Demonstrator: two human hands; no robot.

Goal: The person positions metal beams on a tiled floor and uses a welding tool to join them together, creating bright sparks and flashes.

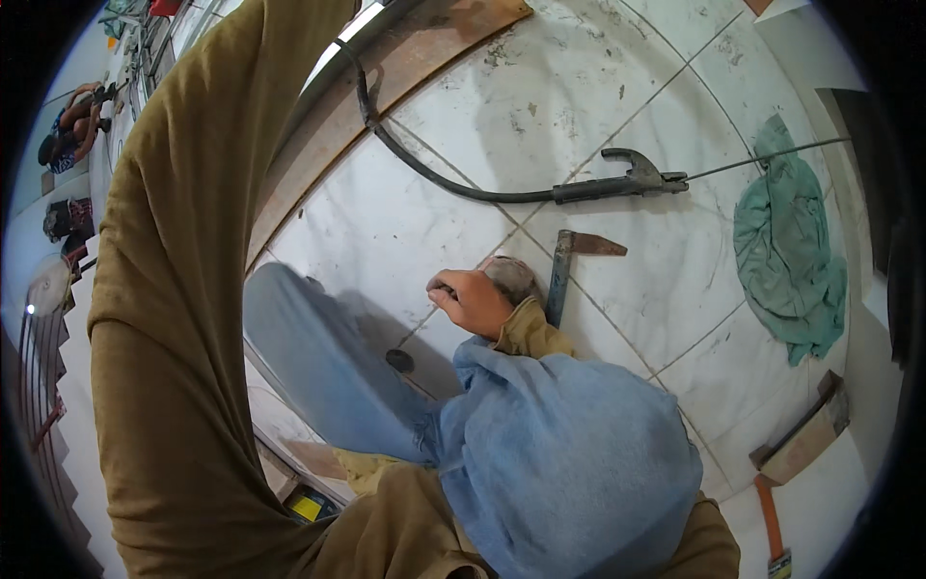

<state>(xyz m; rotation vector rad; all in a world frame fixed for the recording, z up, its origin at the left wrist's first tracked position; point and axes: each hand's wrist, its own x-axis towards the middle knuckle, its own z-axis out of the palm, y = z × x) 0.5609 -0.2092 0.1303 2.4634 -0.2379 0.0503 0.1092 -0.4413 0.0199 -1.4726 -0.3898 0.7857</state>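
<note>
My right hand (471,301) comes out of a brown cuff beyond my bent knee, its fingers curled in. Whatever it may hold is hidden. Close behind it is part of a foot (511,277). A hammer (559,270) with a blue-grey handle and a flat rusty head lies just right of the hand. Farther off, a welding electrode holder (617,185) rests on the tiles, a thin rod (762,159) in its jaws and a black cable (434,179) trailing left. My left arm (183,270) reaches up past the top edge; its hand is out of view.
A crumpled green cloth (791,251) lies at right. Below it are a brown block-like piece (805,439) and an orange-handled brush (770,521). A long rusty flat bar (405,72) crosses the upper left. Another person (72,130) crouches at far left. A dark round piece (398,361) sits near my leg.
</note>
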